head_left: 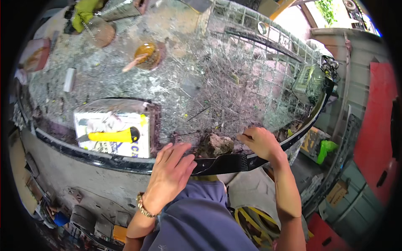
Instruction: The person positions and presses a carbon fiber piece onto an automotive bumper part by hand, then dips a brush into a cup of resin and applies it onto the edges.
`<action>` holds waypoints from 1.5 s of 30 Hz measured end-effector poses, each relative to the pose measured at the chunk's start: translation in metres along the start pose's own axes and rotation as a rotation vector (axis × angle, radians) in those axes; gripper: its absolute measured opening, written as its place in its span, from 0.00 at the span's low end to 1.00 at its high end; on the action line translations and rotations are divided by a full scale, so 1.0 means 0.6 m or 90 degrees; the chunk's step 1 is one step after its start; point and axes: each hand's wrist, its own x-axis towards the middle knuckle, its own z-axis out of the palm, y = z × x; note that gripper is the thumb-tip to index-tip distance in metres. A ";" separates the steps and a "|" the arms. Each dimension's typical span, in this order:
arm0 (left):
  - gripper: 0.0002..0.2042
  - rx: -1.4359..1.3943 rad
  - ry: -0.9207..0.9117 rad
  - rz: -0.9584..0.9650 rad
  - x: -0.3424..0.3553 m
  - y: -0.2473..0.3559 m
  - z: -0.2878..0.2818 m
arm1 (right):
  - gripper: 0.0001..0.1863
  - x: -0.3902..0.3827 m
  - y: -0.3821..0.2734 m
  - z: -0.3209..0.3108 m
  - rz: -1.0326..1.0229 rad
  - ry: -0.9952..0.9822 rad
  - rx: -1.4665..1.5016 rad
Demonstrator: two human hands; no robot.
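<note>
A long black strip (220, 164) runs along the near edge of the workbench, curving away at both ends. My left hand (171, 169) is over this strip with its fingers bent and apart, and nothing shows in its grasp. To its right, my right hand (261, 144) is just above the strip with curled fingers; whatever its fingertips hold, if anything, cannot be made out. A rough brown lump like a stone (220, 144) sits between my hands, behind the strip. Left of my left hand, a yellow-handled utility knife (111, 135) rests on a white box (119, 149).
A round container of amber stuff (147, 56) with a wooden stick stands on the stained bench (184, 67). A small white block (69, 80) lies farther left. Wire mesh (268, 71) and a clear rectangular container (308, 83) are at the right.
</note>
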 end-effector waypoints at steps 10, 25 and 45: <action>0.15 -0.017 -0.137 -0.036 0.043 -0.051 -0.001 | 0.12 0.038 -0.013 0.028 -0.019 -0.077 0.040; 0.11 0.068 -0.355 0.045 0.063 -0.080 0.012 | 0.12 0.063 -0.041 0.002 0.154 0.110 -0.036; 0.20 -0.025 -0.045 0.041 0.013 -0.038 0.040 | 0.07 -0.060 0.006 -0.054 -0.029 0.368 0.140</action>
